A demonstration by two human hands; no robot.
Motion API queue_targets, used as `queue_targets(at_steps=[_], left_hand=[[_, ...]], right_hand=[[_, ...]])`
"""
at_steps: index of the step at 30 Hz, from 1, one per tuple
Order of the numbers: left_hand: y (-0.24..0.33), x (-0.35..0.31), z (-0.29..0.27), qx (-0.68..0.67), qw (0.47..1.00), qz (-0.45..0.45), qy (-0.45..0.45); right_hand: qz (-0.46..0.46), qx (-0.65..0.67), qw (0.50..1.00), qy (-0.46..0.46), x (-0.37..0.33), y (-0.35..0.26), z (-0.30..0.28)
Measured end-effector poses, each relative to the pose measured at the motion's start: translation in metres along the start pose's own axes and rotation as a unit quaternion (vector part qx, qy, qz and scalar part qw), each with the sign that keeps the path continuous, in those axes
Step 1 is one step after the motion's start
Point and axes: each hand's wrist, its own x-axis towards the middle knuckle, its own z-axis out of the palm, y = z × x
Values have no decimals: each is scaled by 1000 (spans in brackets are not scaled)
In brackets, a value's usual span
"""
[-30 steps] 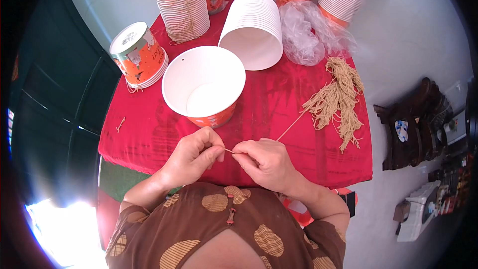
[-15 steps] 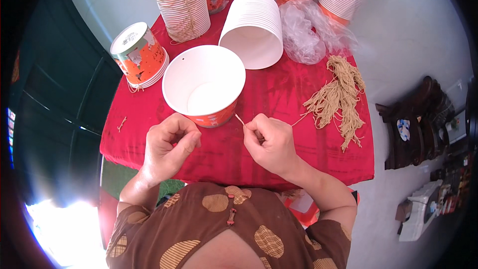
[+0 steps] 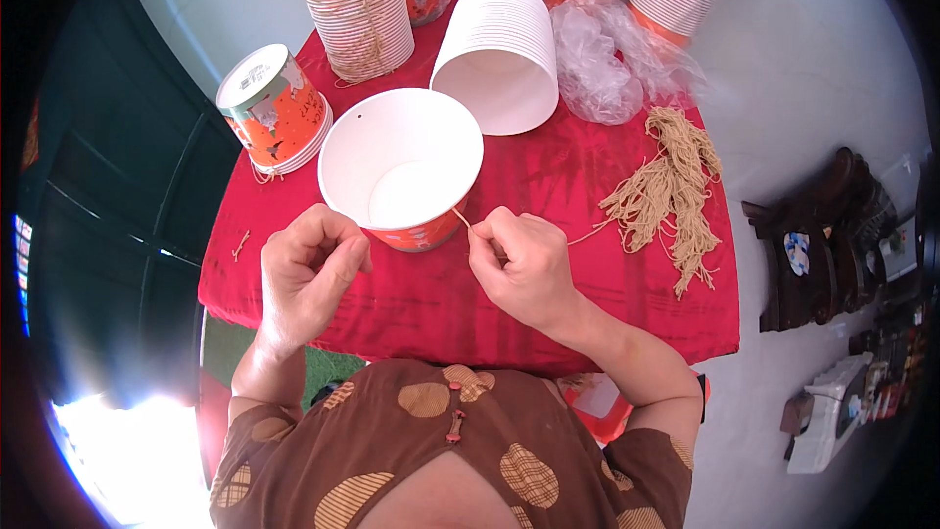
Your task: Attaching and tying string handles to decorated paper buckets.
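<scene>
A white paper bucket (image 3: 397,162) with an orange printed outside stands upright before me, its mouth facing up. A small dark spot, perhaps a hole, marks its inner wall. My right hand (image 3: 524,264) pinches a tan string (image 3: 462,216) right of the bucket. The string's short tip sticks up against the bucket's rim, and its tail runs right to a bundle of tan strings (image 3: 671,201). Just below the bucket's front left side is my left hand (image 3: 311,274), fingers curled and thumb close to them. Whether anything is between those fingertips is hidden.
Upside-down buckets (image 3: 274,113) stand at the left. Behind are a tall bucket stack (image 3: 357,20) with strings hanging on it and a tipped stack (image 3: 497,59). A crumpled plastic bag (image 3: 597,69) lies beside them. A red cloth (image 3: 627,318) covers the table.
My right hand has moved slightly up and left, bringing the string's tip up to the bucket's rim. My left hand has shifted left and a little up.
</scene>
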Motion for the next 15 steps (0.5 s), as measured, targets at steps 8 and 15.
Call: queue_targets(at_steps=[8,15], left_hand=[[3,29,-2,53,998,39,9],[10,69,8,310,924,196,-108]], right_hand=[[-5,-19,1000,-19,5,6,5],[-6,-19,999,-29,10,10,10]])
